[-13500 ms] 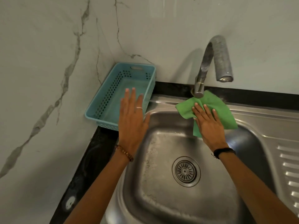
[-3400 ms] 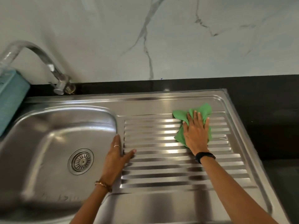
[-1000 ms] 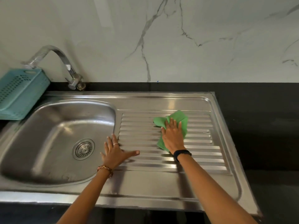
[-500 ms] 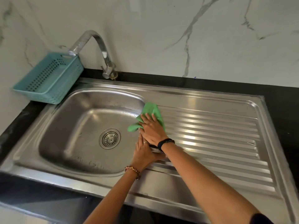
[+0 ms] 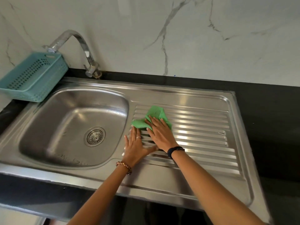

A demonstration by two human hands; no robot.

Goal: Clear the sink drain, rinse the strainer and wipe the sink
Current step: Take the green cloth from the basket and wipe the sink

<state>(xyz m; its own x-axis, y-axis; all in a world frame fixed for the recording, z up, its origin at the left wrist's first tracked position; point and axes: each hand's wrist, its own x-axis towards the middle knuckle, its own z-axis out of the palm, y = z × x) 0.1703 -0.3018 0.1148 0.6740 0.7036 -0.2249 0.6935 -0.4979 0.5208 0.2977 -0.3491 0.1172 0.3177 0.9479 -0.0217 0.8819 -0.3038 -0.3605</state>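
Observation:
A stainless steel sink (image 5: 48, 120) has a round strainer (image 5: 94, 136) seated in its drain. To its right lies the ribbed drainboard (image 5: 203, 132). A green cloth (image 5: 154, 114) is spread on the left part of the drainboard. My right hand (image 5: 159, 133) presses flat on the cloth with straight fingers. My left hand (image 5: 135, 146) rests flat on the steel strip between basin and drainboard, its thumb tucked under my right wrist.
A curved metal tap (image 5: 78, 47) stands at the back of the sink, its spout over a teal plastic basket (image 5: 32, 77) at the left. Black countertop (image 5: 267, 127) borders the sink to the right. A marble wall (image 5: 162, 30) rises behind.
My right hand has slid the green cloth from the basin's edge to the right, onto the drainboard ribs. My left hand has stayed on the strip beside the basin.

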